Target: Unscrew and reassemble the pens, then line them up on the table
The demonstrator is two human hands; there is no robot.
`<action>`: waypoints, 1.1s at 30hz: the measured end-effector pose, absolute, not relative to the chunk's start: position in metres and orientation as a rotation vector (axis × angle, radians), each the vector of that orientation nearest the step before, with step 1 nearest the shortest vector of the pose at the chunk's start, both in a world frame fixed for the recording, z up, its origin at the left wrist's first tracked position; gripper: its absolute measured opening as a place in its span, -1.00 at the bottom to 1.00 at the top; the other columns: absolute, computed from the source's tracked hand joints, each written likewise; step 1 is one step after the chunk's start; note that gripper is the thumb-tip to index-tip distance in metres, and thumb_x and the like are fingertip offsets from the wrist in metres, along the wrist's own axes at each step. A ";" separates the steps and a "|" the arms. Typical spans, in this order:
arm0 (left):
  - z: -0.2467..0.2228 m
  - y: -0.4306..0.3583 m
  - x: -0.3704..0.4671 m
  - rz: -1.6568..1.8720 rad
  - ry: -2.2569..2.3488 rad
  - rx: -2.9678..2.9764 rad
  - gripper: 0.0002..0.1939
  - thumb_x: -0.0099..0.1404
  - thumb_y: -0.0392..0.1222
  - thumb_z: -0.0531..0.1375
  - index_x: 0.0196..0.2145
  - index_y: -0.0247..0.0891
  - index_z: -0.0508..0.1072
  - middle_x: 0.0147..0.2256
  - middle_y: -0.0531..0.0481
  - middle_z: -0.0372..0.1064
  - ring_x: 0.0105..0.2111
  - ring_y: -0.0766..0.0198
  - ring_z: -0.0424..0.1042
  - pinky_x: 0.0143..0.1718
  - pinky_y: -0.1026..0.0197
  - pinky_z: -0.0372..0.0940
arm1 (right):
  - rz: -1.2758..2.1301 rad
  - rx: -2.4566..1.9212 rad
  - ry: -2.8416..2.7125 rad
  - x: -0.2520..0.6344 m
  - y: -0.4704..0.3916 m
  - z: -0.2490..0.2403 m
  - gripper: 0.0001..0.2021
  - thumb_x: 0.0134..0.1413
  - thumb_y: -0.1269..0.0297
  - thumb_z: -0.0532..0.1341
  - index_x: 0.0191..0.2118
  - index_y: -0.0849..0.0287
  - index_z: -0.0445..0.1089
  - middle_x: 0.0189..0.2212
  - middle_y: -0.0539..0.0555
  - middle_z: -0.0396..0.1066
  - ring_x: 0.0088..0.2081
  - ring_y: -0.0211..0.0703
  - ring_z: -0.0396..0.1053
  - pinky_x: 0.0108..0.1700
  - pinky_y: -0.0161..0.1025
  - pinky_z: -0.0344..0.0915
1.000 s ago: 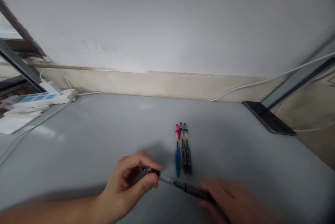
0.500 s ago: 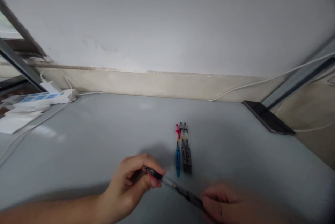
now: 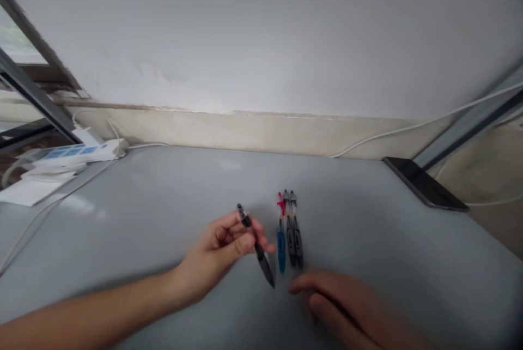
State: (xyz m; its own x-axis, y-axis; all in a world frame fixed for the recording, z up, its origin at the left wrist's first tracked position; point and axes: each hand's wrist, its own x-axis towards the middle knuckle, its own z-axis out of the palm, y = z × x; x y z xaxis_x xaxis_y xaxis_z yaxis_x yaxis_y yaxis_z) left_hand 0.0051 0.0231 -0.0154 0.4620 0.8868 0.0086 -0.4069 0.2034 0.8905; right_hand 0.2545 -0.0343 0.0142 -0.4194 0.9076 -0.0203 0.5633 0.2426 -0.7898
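Observation:
Pinched between thumb and fingers of my left hand (image 3: 229, 246) is a black pen (image 3: 261, 259), tilted with its tip down to the right. My right hand (image 3: 335, 303) is slightly blurred, just right of that tip, with index finger and thumb apart and nothing between them. Beyond the hands, a pen with a blue grip and red top (image 3: 281, 241) lies on the table. Close beside it on the right lie two pens with dark grips, a middle one (image 3: 290, 235) and a right one (image 3: 298, 238), all side by side.
A white power strip (image 3: 81, 152) with blue sockets and white cables sits at the back left, by some white paper (image 3: 36, 189). At the right edge lies a dark flat device (image 3: 425, 183). A wall (image 3: 261, 39) closes off the back of the grey table (image 3: 163, 192).
My right hand has let go of the pen's lower end. My left hand has moved up and right, turning the pen steeper. The three lying pens have stayed put.

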 end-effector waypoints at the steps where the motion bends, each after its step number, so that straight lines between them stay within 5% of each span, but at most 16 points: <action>1: -0.015 0.026 0.005 0.988 0.604 0.988 -0.73 0.30 -0.07 0.41 -0.14 -0.27 0.55 -0.33 0.00 0.55 -0.26 0.21 0.60 -0.11 0.17 0.41 | 1.034 -1.363 -2.056 0.255 -0.034 0.015 -0.71 0.41 0.18 0.10 -0.05 -0.01 0.60 -0.14 0.06 0.69 -0.13 0.00 0.61 -0.02 -0.22 0.48; 7: -0.014 0.033 0.005 1.003 0.700 1.024 -0.34 0.29 -0.11 0.42 0.23 -0.10 0.23 -0.34 0.09 0.54 -0.41 0.24 0.64 -0.35 0.27 0.46 | 1.076 -1.417 -2.061 0.254 -0.035 0.020 -0.74 0.39 0.20 0.11 -0.13 -0.03 0.59 -0.21 0.02 0.69 -0.20 -0.03 0.63 -0.13 -0.23 0.54; 16: -0.020 0.035 0.007 1.036 0.731 0.965 -0.44 0.22 -0.15 0.48 0.04 -0.18 0.29 -0.42 0.09 0.56 -0.44 0.23 0.64 -0.36 0.25 0.49 | 1.021 -1.392 -2.124 0.250 -0.032 0.022 -0.69 0.38 0.21 0.06 -0.15 -0.02 0.58 -0.27 0.02 0.68 -0.26 -0.04 0.62 -0.19 -0.25 0.54; 24: -0.016 0.034 0.010 1.043 0.779 0.977 -0.27 0.19 -0.11 0.49 0.17 -0.12 0.20 -0.38 0.10 0.57 -0.44 0.25 0.64 -0.39 0.29 0.45 | 1.015 -1.402 -2.109 0.252 -0.032 0.014 -0.73 0.36 0.22 0.09 -0.15 -0.05 0.58 -0.26 0.00 0.68 -0.24 -0.04 0.62 -0.17 -0.25 0.53; 33: -0.020 0.034 0.009 1.021 0.768 0.971 -0.42 0.20 -0.11 0.48 0.02 -0.20 0.28 -0.41 0.04 0.60 -0.44 0.25 0.63 -0.39 0.28 0.45 | 0.995 -1.376 -2.136 0.252 -0.031 0.017 -0.71 0.37 0.23 0.07 -0.16 -0.05 0.58 -0.22 0.02 0.69 -0.24 -0.02 0.63 -0.22 -0.21 0.52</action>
